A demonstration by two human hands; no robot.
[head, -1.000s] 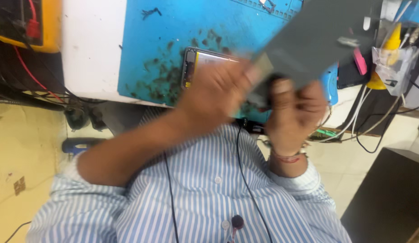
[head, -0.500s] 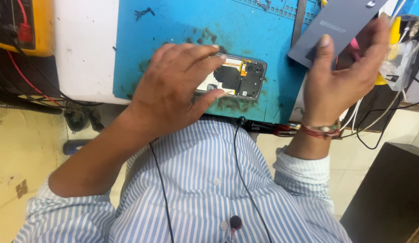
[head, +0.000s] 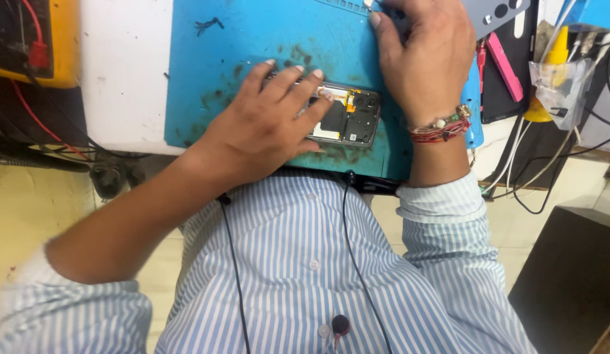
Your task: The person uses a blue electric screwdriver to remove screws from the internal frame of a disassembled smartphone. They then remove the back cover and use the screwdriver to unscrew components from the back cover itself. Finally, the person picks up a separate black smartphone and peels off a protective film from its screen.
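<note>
Two hands at work: my left hand (head: 265, 124) presses flat on the opened phone (head: 344, 121) on the blue mat (head: 252, 39); my right hand (head: 423, 56), at one o'clock, grips the grey back cover (head: 498, 13).

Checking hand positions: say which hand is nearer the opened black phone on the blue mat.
Left. The left hand rests flat on the opened black phone; the right hand is beyond it, at the grey back cover.
</note>
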